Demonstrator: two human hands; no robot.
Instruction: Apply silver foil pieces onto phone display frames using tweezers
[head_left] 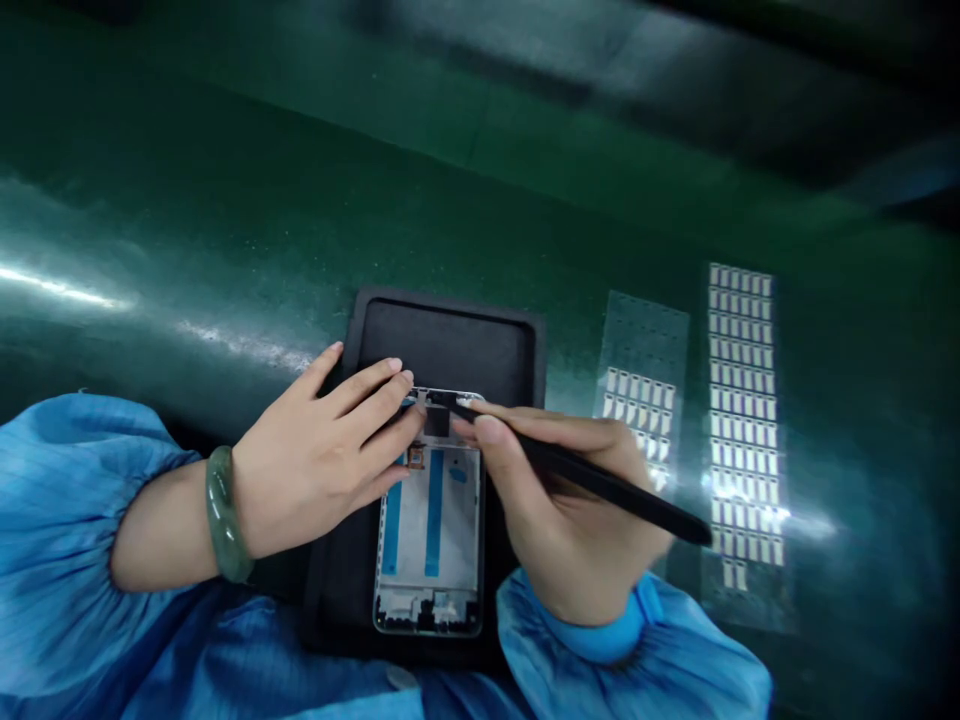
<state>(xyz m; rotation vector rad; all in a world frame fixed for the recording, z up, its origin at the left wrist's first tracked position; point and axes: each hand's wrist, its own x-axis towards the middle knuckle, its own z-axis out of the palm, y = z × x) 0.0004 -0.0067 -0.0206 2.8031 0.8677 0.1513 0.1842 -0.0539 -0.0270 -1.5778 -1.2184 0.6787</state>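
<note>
An opened phone frame (457,520) with two blue strips lies on a black tray (450,340). My left hand (330,450) rests on its upper left edge, fingers spread and the fingertips touching the frame near its top. In my right hand (577,500) is a pair of black tweezers (615,487), pinched between thumb and fingers. The tweezers' tip is at the top part of the frame, close to my left fingertips. Whether the tip holds a small part is too small to tell.
To the right, a clear sheet (645,330) with rows of small pale stickers lies partly behind my right hand. A longer sheet of similar stickers (742,400) is farther right. Both lie on the green table surface (225,200).
</note>
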